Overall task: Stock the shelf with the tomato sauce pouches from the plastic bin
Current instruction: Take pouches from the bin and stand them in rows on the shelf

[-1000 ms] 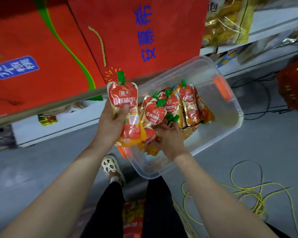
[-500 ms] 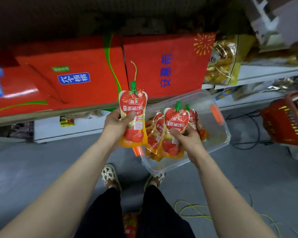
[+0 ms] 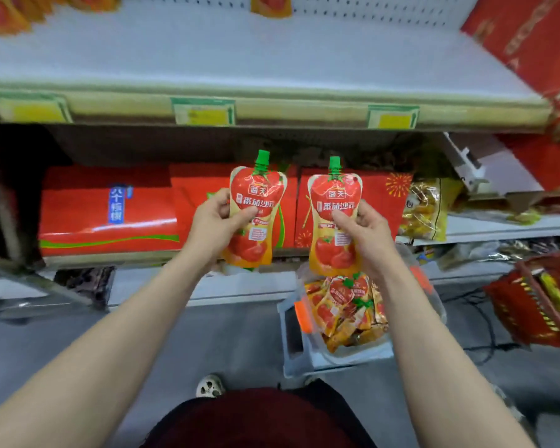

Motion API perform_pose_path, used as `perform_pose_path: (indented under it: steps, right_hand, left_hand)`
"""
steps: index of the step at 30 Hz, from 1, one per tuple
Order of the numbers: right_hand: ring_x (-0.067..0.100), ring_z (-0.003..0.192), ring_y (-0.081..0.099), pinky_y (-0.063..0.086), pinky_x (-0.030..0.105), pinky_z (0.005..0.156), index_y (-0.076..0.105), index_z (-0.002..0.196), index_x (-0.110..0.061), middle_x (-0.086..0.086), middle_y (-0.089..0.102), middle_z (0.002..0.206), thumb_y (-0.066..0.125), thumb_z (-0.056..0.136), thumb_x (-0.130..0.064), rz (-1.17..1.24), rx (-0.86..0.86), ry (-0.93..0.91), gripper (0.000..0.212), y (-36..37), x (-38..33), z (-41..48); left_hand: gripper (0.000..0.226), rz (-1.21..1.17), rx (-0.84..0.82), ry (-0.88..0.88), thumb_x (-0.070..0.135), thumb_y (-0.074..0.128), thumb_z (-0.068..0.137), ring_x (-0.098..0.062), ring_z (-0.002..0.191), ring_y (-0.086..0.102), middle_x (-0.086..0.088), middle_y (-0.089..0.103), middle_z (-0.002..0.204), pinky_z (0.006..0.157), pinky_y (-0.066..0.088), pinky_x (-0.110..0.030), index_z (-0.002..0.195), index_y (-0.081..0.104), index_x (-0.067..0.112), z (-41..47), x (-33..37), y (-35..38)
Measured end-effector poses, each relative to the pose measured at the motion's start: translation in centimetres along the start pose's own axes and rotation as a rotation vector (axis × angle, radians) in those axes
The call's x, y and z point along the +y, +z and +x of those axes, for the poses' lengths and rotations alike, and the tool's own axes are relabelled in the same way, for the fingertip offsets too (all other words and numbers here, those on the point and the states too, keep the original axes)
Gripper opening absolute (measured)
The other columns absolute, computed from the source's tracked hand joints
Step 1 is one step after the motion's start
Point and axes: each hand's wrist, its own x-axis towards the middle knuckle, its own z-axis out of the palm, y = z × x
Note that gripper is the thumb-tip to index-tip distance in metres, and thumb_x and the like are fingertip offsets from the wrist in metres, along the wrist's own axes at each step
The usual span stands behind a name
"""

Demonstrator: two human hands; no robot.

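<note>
Head view: both arms reach forward, each hand holding one tomato sauce pouch upright in front of the shelving. The left hand [image 3: 217, 221] grips the left pouch [image 3: 256, 218] by its left edge, with the thumb across the front and the green cap at 12 o'clock. The right hand [image 3: 369, 231] pinches the right pouch [image 3: 333, 227] by its right edge, thumb on the printed label. The two pouches hang side by side, near each other but not touching.

Below the right pouch, at 5 o'clock from centre, the clear plastic bin [image 3: 291, 337] sits on the grey floor. It has an orange latch [image 3: 303, 313] on its near-left wall and a heap of more pouches [image 3: 346, 305] inside.

At 12 o'clock the white upper shelf [image 3: 240, 59] carries blurred red-and-orange packs [image 3: 271, 6] at its back and yellow price tags [image 3: 202, 112] along its front lip. Behind the hands lie red gift boxes [image 3: 107, 215]. Yellow snack bags [image 3: 425, 208] stand at 3 o'clock, and a red shopping basket [image 3: 537, 305] at 4 o'clock.
</note>
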Motion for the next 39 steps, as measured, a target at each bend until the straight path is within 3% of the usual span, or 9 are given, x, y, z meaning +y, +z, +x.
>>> perform_pose_path:
  steps: [5,8,12,17,22,26,31,35,39]
  right_hand:
    - [0.024,0.086,0.07,0.059,0.039,0.079,0.067,0.108,-0.014,0.008,0.075,0.095,0.066,0.091,-0.006,-0.032,-0.051,-0.189,0.018,6.4,-7.5,0.4]
    - [0.015,0.079,0.074,0.06,0.027,0.069,0.067,0.109,-0.017,-0.001,0.077,0.088,0.069,0.09,-0.012,-0.101,-0.107,-0.282,0.02,10.4,-11.8,1.0]
    - [0.014,0.079,0.074,0.059,0.028,0.069,0.067,0.107,-0.013,0.0,0.077,0.087,0.067,0.092,-0.013,-0.101,-0.201,-0.354,0.015,16.1,-17.5,2.2]
    - [0.005,0.075,0.071,0.055,0.02,0.068,0.072,0.091,-0.015,-0.006,0.075,0.079,0.072,0.085,-0.005,-0.129,-0.275,-0.484,0.011,22.0,-24.0,4.4]
    - [-0.008,0.058,0.062,0.044,0.008,0.051,0.071,0.092,-0.014,-0.011,0.07,0.071,0.073,0.085,-0.007,-0.188,-0.317,-0.513,0.01,27.7,-28.3,8.6]
    - [0.005,0.068,0.069,0.058,0.023,0.062,0.071,0.099,-0.01,0.001,0.072,0.086,0.074,0.085,-0.007,-0.185,-0.316,-0.457,0.015,31.7,-29.8,13.9]
    - [0.016,0.078,0.071,0.059,0.029,0.067,0.069,0.094,-0.01,0.01,0.073,0.094,0.075,0.083,-0.004,-0.148,-0.302,-0.378,0.014,36.5,-29.5,20.7]
    - [0.023,0.092,0.073,0.059,0.044,0.087,0.069,0.086,-0.021,0.007,0.076,0.098,0.079,0.079,-0.01,-0.158,-0.257,-0.351,0.016,40.1,-28.9,25.2]
    - [0.021,0.09,0.073,0.058,0.048,0.089,0.069,0.083,-0.027,0.003,0.076,0.097,0.079,0.078,-0.018,-0.183,-0.23,-0.358,0.015,42.9,-28.2,28.3]
  left_hand:
    - [0.022,-0.048,0.071,0.159,0.01,0.071,0.083,-0.01,0.083,0.071,0.0,0.074,0.093,0.073,0.057,-0.023,0.104,0.063,0.014,-0.4,5.2,-6.6]
    - [0.023,-0.127,0.131,0.22,0.009,0.071,0.082,-0.011,0.083,0.072,0.0,0.075,0.091,0.072,0.057,-0.024,0.102,0.065,0.019,-0.2,7.9,-10.7]
    - [0.025,-0.217,0.218,0.294,0.008,0.07,0.083,-0.018,0.089,0.071,-0.004,0.075,0.096,0.081,0.057,-0.035,0.105,0.064,0.018,0.7,11.7,-15.9]
    - [0.031,-0.25,0.331,0.384,0.009,0.068,0.086,-0.016,0.084,0.071,-0.01,0.072,0.099,0.071,0.056,-0.026,0.115,0.058,0.009,2.6,16.1,-21.0]
    - [0.029,-0.27,0.448,0.42,0.01,0.07,0.084,-0.014,0.088,0.071,-0.006,0.073,0.1,0.071,0.056,-0.024,0.112,0.061,0.014,5.8,18.7,-24.6]
    - [0.024,-0.239,0.503,0.416,0.014,0.071,0.085,-0.019,0.094,0.071,-0.007,0.073,0.102,0.076,0.056,-0.028,0.107,0.063,0.015,8.8,19.7,-26.7]
    - [0.017,-0.229,0.528,0.395,0.014,0.07,0.085,-0.016,0.092,0.071,-0.004,0.074,0.099,0.072,0.056,-0.024,0.1,0.063,0.021,11.9,20.0,-28.4]
    - [0.019,-0.235,0.534,0.379,0.014,0.07,0.086,-0.014,0.091,0.072,-0.001,0.075,0.098,0.069,0.056,-0.021,0.102,0.063,0.022,13.6,20.3,-29.7]
    - [0.022,-0.235,0.539,0.364,0.016,0.07,0.085,-0.014,0.091,0.072,0.0,0.075,0.099,0.072,0.056,-0.025,0.105,0.063,0.022,14.8,20.1,-30.5]
